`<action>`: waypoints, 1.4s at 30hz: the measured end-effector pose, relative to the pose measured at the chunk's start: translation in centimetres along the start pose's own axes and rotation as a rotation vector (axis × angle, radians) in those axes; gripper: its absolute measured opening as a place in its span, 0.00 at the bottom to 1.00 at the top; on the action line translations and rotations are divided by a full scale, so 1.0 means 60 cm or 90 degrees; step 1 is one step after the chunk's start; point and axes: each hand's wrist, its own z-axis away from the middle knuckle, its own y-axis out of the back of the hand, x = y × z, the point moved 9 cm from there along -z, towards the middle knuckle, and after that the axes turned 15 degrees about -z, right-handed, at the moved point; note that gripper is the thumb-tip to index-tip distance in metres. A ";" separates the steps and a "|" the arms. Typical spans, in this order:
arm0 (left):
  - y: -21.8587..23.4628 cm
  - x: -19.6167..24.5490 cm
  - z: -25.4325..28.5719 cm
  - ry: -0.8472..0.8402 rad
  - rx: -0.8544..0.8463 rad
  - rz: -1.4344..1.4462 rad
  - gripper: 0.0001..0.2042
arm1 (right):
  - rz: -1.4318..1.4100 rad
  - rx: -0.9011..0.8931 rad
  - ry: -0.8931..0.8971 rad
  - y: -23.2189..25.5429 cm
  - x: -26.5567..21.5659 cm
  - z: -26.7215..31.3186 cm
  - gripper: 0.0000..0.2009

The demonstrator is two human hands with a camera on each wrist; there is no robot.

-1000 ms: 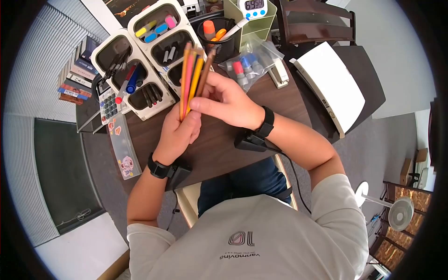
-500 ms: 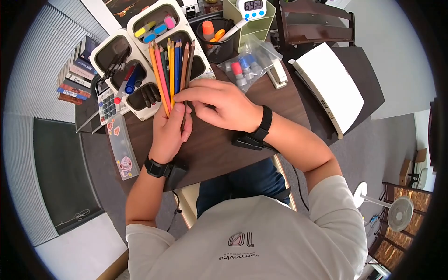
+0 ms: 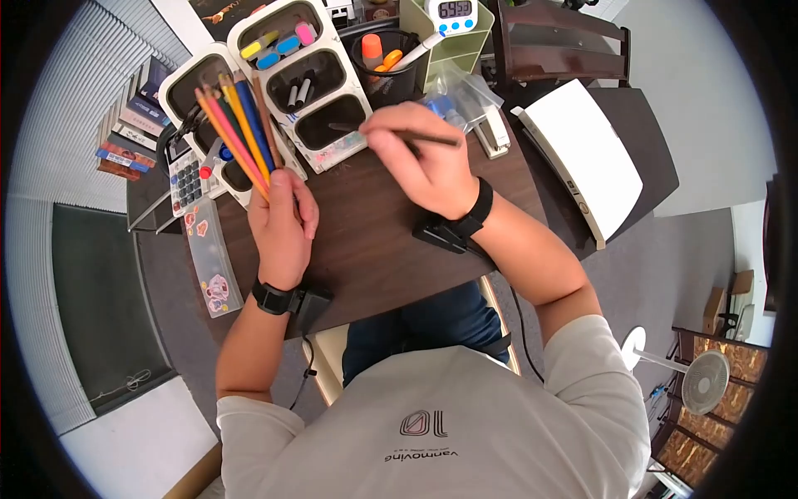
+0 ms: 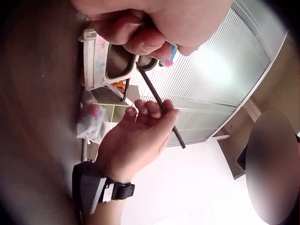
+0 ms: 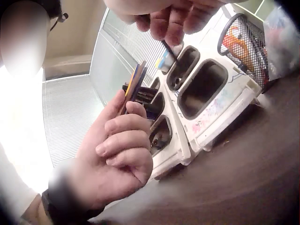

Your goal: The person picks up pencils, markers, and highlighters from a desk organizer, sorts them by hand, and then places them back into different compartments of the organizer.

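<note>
While the left hand (image 3: 281,224) clenched a fan of coloured pencils (image 3: 235,129) by their lower ends, the tips splayed toward 11 o'clock over the white compartment organizer (image 3: 320,145) at the far side of the tabletop (image 3: 374,249). The right hand (image 3: 424,158) sat at about 2 o'clock from the left, well apart from it, its grip pinching a single dark pencil (image 3: 432,139) between thumb and fingertips; that pencil lay nearly level, one end pointing toward 9 o'clock just over the nearest open compartment, the other toward 3 o'clock. In the left wrist view the dark pencil (image 4: 159,101) crossed the right hand's curled fingers (image 4: 145,110) at a slant. In the right wrist view the left hand (image 5: 112,154) wrapped the pencil bundle (image 5: 132,84) with the organizer (image 5: 206,103) just beyond. A black mesh cup (image 3: 384,66) with an orange item stood at 12 o'clock behind the organizer, a timer (image 3: 453,12) above it, a calculator (image 3: 181,179) at 9 o'clock, and a white box (image 3: 582,158) at 3 o'clock.
</note>
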 end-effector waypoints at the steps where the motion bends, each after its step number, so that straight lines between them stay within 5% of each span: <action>1: 0.000 0.001 -0.002 -0.003 0.002 0.004 0.15 | 0.034 -0.044 0.091 -0.009 -0.019 -0.003 0.09; 9: 0.022 0.019 0.006 -0.070 0.062 0.018 0.15 | 0.207 -0.115 -0.041 -0.072 0.063 -0.004 0.13; 22: 0.022 0.026 0.018 -0.097 0.049 -0.031 0.15 | 0.403 -0.227 -0.075 -0.122 0.065 0.009 0.14; 35: 0.017 0.024 0.015 -0.071 0.054 -0.049 0.15 | 0.315 -0.146 -0.089 -0.089 0.046 0.007 0.20; 42: -0.007 0.020 0.015 -0.056 -0.013 -0.204 0.11 | 0.118 -0.246 0.073 -0.102 -0.027 0.010 0.22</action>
